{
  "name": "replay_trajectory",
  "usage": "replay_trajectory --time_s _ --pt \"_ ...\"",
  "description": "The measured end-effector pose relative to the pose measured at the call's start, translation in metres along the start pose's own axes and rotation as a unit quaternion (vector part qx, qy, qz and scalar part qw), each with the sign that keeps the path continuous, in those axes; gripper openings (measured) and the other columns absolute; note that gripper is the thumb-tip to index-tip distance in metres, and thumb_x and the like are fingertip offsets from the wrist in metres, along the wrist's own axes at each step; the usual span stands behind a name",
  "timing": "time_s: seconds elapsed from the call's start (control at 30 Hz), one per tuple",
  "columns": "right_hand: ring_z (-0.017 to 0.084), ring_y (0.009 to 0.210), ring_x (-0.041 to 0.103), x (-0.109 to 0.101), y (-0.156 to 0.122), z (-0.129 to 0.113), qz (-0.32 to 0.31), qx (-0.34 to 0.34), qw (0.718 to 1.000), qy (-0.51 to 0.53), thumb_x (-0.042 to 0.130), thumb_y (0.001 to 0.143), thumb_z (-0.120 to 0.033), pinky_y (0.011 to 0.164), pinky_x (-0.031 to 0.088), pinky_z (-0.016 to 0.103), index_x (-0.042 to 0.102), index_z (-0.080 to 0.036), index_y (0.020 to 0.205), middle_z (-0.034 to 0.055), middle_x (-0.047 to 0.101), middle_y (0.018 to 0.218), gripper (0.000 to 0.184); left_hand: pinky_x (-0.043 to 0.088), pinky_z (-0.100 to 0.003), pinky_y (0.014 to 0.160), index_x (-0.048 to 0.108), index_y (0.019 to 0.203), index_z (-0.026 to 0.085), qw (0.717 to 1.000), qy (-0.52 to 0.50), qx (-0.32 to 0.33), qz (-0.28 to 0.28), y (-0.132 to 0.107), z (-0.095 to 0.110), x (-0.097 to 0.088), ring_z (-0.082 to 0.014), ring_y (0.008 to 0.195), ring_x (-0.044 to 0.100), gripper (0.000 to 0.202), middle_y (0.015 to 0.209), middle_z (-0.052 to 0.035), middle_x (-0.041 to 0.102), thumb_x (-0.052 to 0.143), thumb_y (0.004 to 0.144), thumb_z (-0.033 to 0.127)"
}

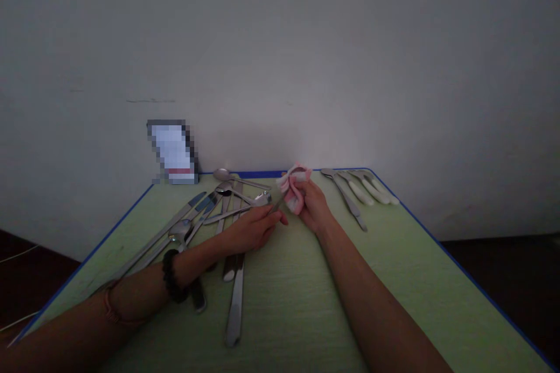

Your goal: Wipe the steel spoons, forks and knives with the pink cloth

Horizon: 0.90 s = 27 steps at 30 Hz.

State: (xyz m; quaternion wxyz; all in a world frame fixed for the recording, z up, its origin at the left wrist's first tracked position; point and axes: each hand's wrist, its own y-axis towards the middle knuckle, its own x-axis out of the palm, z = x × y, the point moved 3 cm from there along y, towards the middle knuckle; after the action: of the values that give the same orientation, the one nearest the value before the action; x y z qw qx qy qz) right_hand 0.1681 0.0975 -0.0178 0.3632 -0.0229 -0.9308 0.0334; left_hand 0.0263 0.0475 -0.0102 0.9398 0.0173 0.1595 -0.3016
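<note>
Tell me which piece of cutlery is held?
The utensil spanning both hands: left hand grips it, right hand wraps it in pink cloth; others lie on the table.

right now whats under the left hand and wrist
Loose cutlery runs under the left hand and wrist; knife handles stick out on the near side. The arm covers their middles, so which handle joins which top cannot be told.

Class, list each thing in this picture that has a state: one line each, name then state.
left hand, shut on the metal utensil
right hand, shut on the pink cloth
metal utensil, held between both hands, far end in the cloth
pink cloth, bunched round the utensil's end
cutlery pile, lying crossed, partly under the left forearm
white-handled cutlery, laid side by side, apart from hands
</note>
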Motion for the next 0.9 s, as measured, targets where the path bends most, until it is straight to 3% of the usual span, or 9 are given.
replay_trajectory --time_s 0.3,0.57,0.73,0.9 --pt "0.013 0.070 0.063 0.0005 -0.0005 -0.0001 0.016 -0.006 1.000 -0.004 0.068 0.061 -0.010 0.070 0.053 0.023 0.069 -0.018 0.075 -0.0001 0.072 0.075 0.016 0.026 -0.018 0.035 0.056 0.091 0.015 0.999 -0.032 -0.026 -0.013 0.0000 0.0021 0.0011 -0.0076 0.034 0.030 0.039 0.043 0.0100 0.035 0.041 0.091 0.051" --pt "0.010 0.064 0.060 -0.0002 -0.0014 0.0010 0.014 -0.002 1.000 0.005 0.077 0.066 -0.025 0.060 0.049 0.021 0.067 -0.019 0.080 -0.0031 0.069 0.072 0.018 0.025 -0.019 0.035 0.055 0.091 0.016 0.999 -0.041 -0.015 -0.016 0.0003 -0.0008 0.0017 -0.0079 0.033 0.030 0.036 0.041 0.0099 0.035 0.040 0.093 0.048" --pt "0.011 0.068 0.062 0.0006 -0.0016 -0.0004 0.002 -0.003 1.000 -0.001 0.071 0.064 -0.016 0.067 0.051 0.021 0.068 -0.018 0.078 -0.0012 0.071 0.075 0.014 0.025 -0.018 0.035 0.056 0.091 0.016 0.999 -0.032 -0.024 -0.017 0.0001 -0.0008 0.0013 -0.0074 0.034 0.031 0.040 0.043 0.0096 0.035 0.040 0.092 0.052" --pt "0.012 0.070 0.063 0.0014 -0.0007 -0.0017 -0.006 -0.001 1.000 0.015 0.063 0.060 -0.006 0.073 0.052 0.022 0.069 -0.018 0.077 -0.0010 0.073 0.078 0.021 0.025 -0.019 0.035 0.058 0.091 0.015 0.999 -0.016 -0.024 -0.014 0.0000 0.0000 0.0006 -0.0082 0.036 0.032 0.038 0.045 0.0087 0.036 0.040 0.092 0.048"
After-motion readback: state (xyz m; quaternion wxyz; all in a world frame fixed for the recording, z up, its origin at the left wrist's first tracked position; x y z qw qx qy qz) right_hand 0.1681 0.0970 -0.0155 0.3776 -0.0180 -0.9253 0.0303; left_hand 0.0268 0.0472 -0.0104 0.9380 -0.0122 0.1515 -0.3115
